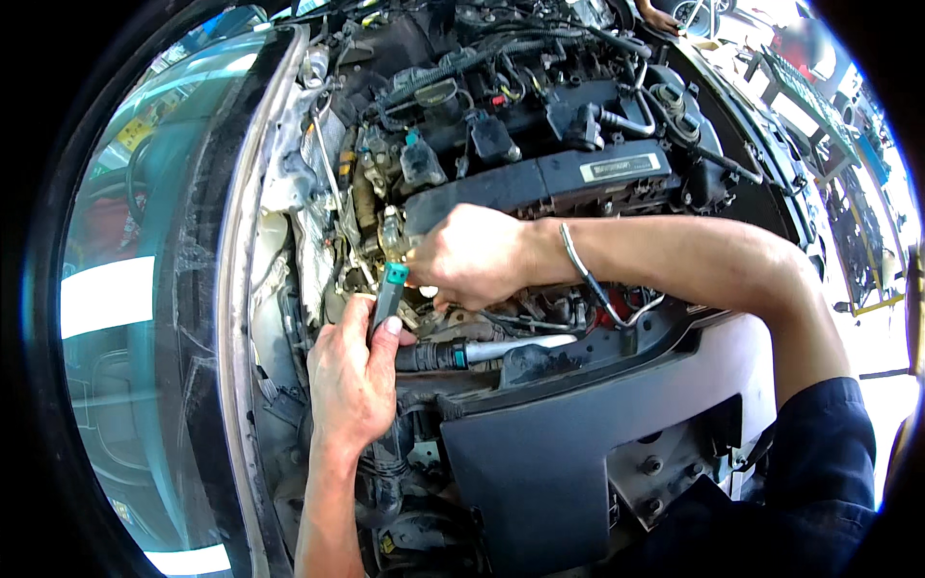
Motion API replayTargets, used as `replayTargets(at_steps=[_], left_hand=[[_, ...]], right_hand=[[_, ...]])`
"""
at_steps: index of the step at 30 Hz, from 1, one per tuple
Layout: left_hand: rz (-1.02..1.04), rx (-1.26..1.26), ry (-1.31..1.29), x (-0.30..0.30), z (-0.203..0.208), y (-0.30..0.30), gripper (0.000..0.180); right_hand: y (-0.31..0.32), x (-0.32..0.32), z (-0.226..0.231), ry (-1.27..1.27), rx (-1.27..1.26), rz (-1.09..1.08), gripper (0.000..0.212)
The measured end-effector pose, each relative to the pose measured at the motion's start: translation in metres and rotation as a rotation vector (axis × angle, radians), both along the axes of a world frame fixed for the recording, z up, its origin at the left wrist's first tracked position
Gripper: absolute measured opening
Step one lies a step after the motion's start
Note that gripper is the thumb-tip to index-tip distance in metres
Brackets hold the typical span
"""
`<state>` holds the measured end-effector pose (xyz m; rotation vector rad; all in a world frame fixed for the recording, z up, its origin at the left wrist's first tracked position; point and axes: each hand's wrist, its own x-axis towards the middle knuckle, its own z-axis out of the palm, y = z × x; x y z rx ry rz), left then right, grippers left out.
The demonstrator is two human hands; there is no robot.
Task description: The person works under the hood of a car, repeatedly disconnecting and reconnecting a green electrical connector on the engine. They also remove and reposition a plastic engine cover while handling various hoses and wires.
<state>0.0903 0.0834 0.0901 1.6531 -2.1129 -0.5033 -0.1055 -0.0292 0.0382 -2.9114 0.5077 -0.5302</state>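
My left hand (352, 385) is closed around a slim grey stick with a teal end (390, 294), which looks like a pocket work light and points up toward the engine. Just beyond it, my right hand (472, 255) is bent down into the side of the engine bay, fingers curled together. Whatever those fingers hold is hidden behind the hand. Beside my left fingertips lies a black, ribbed, handle-like piece with a teal band and a pale tapered shaft (520, 347). The black engine cover (540, 183) sits right behind my right hand.
The car's windshield (125, 318) and its lower edge run along the left. A dark plastic panel (549, 433) lies in front of me. Hoses and connectors (424, 91) crowd the engine. Another person's hand (660, 19) rests at the far edge; shop racks (814, 106) stand right.
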Motion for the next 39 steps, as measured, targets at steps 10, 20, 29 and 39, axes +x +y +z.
replayTargets(at_steps=[10,20,29,39], left_hand=[[-0.184,-0.02,-0.002,-0.004,0.007,-0.004,0.021],[-0.137,-0.015,0.01,-0.003,0.003,-0.003,0.019],[-0.123,0.061,0.092,-0.003,0.003,-0.003,0.019],[-0.099,0.054,0.23,-0.003,-0.005,-0.002,0.02]], right_hand=[[-0.014,-0.002,-0.01,0.001,0.167,-0.092,0.022],[0.034,-0.063,-0.012,0.061,0.418,0.302,0.029],[0.01,-0.018,-0.016,0.079,0.114,0.021,0.036],[-0.024,-0.001,0.001,-0.058,0.125,0.005,0.021]])
